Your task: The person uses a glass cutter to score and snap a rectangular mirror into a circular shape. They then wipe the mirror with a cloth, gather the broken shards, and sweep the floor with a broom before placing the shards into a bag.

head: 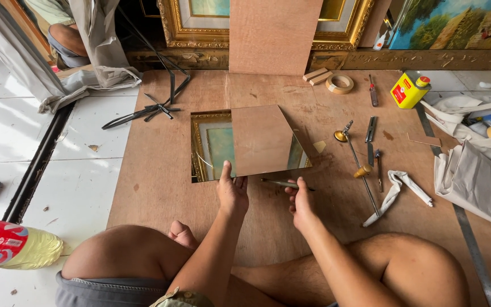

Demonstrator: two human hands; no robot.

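Two bare hands meet at the near edge of a square mirror pane (259, 142) lying flat on a brown plywood sheet (160, 187) spread over the white tiled floor (86, 136). The pane is smooth and glossy, reflecting a gilt frame and the board above it; its sides run roughly 12 to 6 o'clock, skewed slightly clockwise, with the near edge running 9 to 3.

At far left, at 8 o'clock, a plastic bottle (12, 244) of yellow liquid lies on its side. Toward 10 o'clock a bundle of thin black metal strips (149, 108) sprawls at the plywood's edge.

The left hand (232, 193) presses on the pane's near edge, thumb stretched up onto the glass, fingers curled loosely below, pinning rather than gripping. The right hand (301, 203), just beside it at 3 o'clock, has its fingers pinched around a slim pencil-like tool (285, 183) lying along the near edge.

Right of the pane lie a long metal rod (362, 176) with a brass fitting, small hand tools, and a twisted white rag (402, 187). At 1 o'clock sit a tape roll (340, 83) and a yellow tin (408, 90). Bare plywood is open to the left of the pane and in front of the knees.
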